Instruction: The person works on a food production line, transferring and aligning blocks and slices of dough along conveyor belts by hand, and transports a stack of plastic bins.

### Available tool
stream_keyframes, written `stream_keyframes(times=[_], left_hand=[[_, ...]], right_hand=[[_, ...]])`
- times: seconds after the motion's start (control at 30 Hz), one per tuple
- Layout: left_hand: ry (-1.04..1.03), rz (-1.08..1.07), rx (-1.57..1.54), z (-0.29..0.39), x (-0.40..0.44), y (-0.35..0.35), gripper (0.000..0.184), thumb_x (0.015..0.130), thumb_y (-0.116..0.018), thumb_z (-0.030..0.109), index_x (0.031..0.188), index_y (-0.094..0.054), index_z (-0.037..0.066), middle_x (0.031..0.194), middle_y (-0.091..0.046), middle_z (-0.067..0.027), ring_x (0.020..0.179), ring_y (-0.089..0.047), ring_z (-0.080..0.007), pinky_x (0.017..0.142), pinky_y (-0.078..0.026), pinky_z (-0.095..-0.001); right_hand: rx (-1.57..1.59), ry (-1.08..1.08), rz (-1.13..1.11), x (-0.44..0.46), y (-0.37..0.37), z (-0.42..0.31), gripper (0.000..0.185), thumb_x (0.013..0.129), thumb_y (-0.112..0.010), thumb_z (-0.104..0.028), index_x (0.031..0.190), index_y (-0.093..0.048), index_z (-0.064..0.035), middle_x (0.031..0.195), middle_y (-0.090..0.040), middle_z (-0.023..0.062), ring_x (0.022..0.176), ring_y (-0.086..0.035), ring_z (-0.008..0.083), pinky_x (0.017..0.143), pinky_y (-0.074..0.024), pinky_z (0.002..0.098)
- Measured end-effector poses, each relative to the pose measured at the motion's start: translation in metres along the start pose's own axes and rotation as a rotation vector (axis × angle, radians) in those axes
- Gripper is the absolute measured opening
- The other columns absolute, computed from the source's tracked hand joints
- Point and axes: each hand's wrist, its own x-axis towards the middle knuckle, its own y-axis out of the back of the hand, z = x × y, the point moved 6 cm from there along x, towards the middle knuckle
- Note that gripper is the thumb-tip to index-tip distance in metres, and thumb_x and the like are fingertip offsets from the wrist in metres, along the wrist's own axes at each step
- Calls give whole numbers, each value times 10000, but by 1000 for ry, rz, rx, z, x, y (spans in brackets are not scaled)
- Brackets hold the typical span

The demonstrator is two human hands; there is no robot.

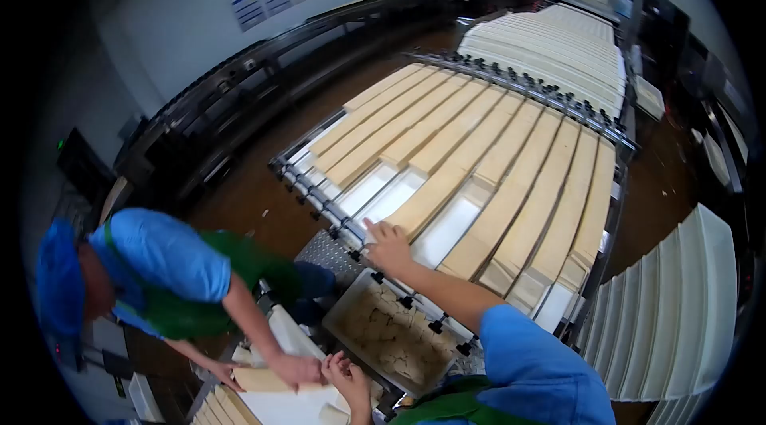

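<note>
My right hand [388,248] reaches across to the near end of a long pale beige, dough-like strip [431,200]. Its fingers are stretched out, with the palm side against the strip's end. My left hand [349,383] is low in the view, fingers curled in, close to a co-worker's hand [297,371]; what is inside it, if anything, is hidden. Beneath both hands lies a white surface [275,407] with pale slabs [259,379]. Between my arms stands a white bin [333,320] holding broken pale pieces [391,333].
Several parallel strips fill a slatted table [371,185] framed by a metal bar [319,201] with black clamps. Beyond it runs a ribbed white belt [550,50]. A co-worker [167,257] bends at the left. Stacked white trays [670,305] stand at the right.
</note>
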Motion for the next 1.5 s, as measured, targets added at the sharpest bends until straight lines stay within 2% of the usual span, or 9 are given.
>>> stream_keyframes(times=[0.13, 0.2, 0.37, 0.5, 0.7, 0.8, 0.9, 1.3, 1.5], left_hand=[[49, 92, 8, -10, -26, 58, 343, 793, -444, -70, 1118, -500, 23, 1246, -350, -119, 861, -546, -173, 743, -465, -270], [48, 135, -11, -23, -37, 71, 356, 804, -461, -66, 1143, -498, 36, 1260, -350, -118, 878, -560, -180, 730, -474, -271], [97, 209, 20, -36, -67, 105, 352, 826, -492, -38, 1165, -507, 57, 1259, -347, -132, 898, -569, -188, 769, -489, -279], [185, 289, 6, -50, -78, 122, 352, 826, -502, -26, 1168, -512, 58, 1261, -340, -136, 882, -571, -187, 740, -488, -278], [255, 390, 63, -88, -94, 180, 385, 805, -515, -9, 1186, -498, 41, 1248, -343, -183, 883, -568, -224, 772, -481, -316], [256, 552, 494, -116, -111, 229, 524, 737, -591, 74, 1240, -458, 13, 1243, -346, -259, 1108, -426, -395, 960, -361, -456], [500, 692, 739, -162, -138, 280, 581, 740, -649, 123, 1256, -420, -15, 1244, -351, -282, 1142, -390, -424, 992, -331, -468], [675, 627, 373, -207, -133, 357, 870, 619, -824, 210, 1286, -323, -38, 1244, -368, -279, 1076, -456, -457, 932, -408, -469], [763, 370, 568, -201, -118, 364, 897, 650, -801, 336, 1293, -302, -40, 1151, -467, -278, 980, -536, -462, 824, -480, -464]], right_hand=[[-102, -144, 69, -2, -19, -4, 278, 757, -653, -290, 984, -713, -140, 1363, -464, 95, 1116, -481, 260, 884, -373, 427], [73, -305, 67, -2, -23, 11, 700, 758, -681, -323, 1370, -407, -121, 1183, -569, 124, 1093, -522, 275, 912, -377, 443], [61, -145, 213, -7, -29, 23, 466, 658, -754, -231, 1062, -647, -26, 1285, -534, 96, 1033, -549, 282, 816, -416, 445], [-120, -72, 147, -3, -15, 19, 206, 617, -758, -278, 820, -746, -242, 1383, -461, 81, 1068, -542, 255, 790, -431, 407], [-277, -337, -78, 3, -16, 29, 167, 736, -695, -330, 883, -736, -261, 1417, -416, 18, 1175, -475, 249, 838, -428, 461], [-293, -524, -296, 5, -33, 29, 184, 795, -639, -293, 952, -722, -242, 1414, -413, 31, 1213, -448, 250, 878, -408, 502], [-354, -337, -155, 6, -57, 29, 209, 828, -590, -240, 998, -706, -206, 1404, -419, 46, 1248, -419, 262, 914, -380, 525], [235, 322, -370, -79, -80, -292, 185, 689, -651, -130, 865, -707, -138, 1290, -506, 149, 1204, -426, 306, 903, -333, 495], [290, 398, -461, -95, -135, -463, 557, 767, -652, -319, 1255, -534, -79, 1388, -393, 193, 1248, -388, 323, 970, -315, 496]])
